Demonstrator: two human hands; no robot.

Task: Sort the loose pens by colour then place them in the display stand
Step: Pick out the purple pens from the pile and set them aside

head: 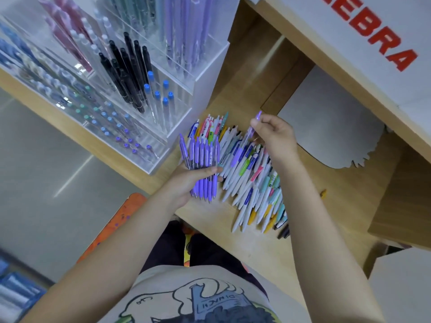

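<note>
Gripping a bunch of purple pens [203,169] in my left hand [186,183], I have my fingers curled round their barrels so they stand side by side, grips toward me and clips pointing away. My right hand [276,138] is raised just beyond and to the right of it, thumb and fingertips pinching one more purple pen [247,138] near its clip end, the pen slanting down so its grip end reaches into the pile of loose pens [251,180]. That pile lies on the wooden worktop [210,220] directly under my right hand and just right of my left, a mixed spread of mostly white barrels with pink, green, blue, yellow and teal parts, running on toward me past my right forearm. Beyond my left hand and to its left stands the clear display stand [182,122], its stepped compartments holding black pens [130,71], blue-capped ones, lilac ones at the back and rows of small blue, green and purple tips lower down. Far beyond my right hand is a white panel with red lettering [373,36].
</note>
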